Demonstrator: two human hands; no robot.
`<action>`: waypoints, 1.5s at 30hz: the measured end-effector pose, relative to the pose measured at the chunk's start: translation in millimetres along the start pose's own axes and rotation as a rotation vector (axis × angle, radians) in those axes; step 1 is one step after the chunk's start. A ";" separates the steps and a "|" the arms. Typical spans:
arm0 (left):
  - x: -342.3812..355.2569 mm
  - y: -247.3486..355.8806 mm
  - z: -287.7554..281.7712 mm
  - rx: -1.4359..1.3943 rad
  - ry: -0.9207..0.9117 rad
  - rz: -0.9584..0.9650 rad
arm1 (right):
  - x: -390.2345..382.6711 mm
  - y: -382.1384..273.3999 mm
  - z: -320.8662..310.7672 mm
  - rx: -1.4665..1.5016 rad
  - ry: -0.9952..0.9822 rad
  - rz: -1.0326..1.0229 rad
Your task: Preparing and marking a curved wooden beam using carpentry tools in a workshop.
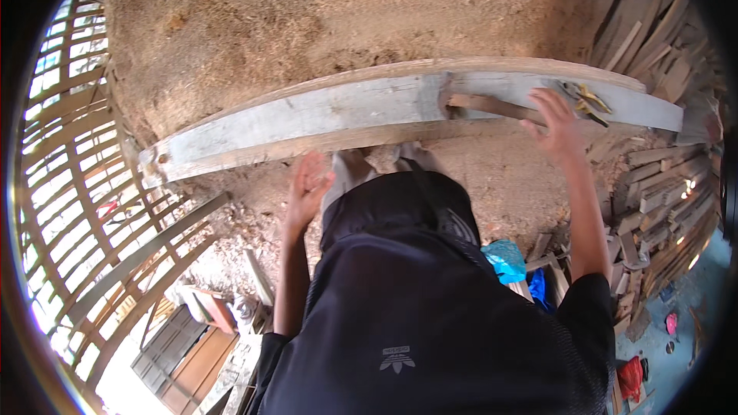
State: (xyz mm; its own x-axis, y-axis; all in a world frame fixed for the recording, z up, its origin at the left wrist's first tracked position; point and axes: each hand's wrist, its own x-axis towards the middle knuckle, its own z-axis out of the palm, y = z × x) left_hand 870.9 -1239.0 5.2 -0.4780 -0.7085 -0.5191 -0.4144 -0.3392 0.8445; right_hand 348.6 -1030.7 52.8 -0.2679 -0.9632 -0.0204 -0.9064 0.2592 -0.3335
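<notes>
A long pale wooden beam [338,111] lies across in front of me. On it rests a hammer [488,104], its head toward the middle and its wooden handle pointing right. My right hand [555,119] hovers by the handle's end, fingers spread and not wrapped round it; whether it touches the handle I cannot tell. Just beyond that hand, pliers with yellow grips [590,100] lie on the beam beside another dark tool, too small to name. My left hand [309,182] is raised at the beam's near edge, empty, with the fingers stretched out.
Sawdust [338,15] covers the ground beyond the beam. Stacked wood offcuts [661,200] line the right side, with more boards at the upper right. A wooden lattice [69,154] stands on the left. A light blue plastic bag [504,260] sits near my right side.
</notes>
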 end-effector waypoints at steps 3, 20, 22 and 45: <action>-3.9 9.7 15.9 0.018 -0.003 -0.050 | 17.2 -42.4 31.9 -0.061 -0.084 -0.086; -20.3 -7.6 25.0 0.255 -0.079 -0.167 | -101.0 -51.5 22.3 0.268 0.041 0.233; -16.3 -3.3 29.4 0.295 -0.103 -0.162 | -95.9 -71.5 30.2 0.400 -0.029 0.426; -50.8 -8.9 23.4 0.397 -0.121 -0.275 | -51.6 -156.2 75.7 1.363 -0.057 1.029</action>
State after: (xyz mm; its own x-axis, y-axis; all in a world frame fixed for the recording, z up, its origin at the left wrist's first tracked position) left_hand 880.8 -1185.5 20.9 -0.3860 -0.5409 -0.7473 -0.7898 -0.2249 0.5706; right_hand 528.7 -1026.8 34.7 -0.4811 -0.4588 -0.7470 0.5422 0.5138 -0.6648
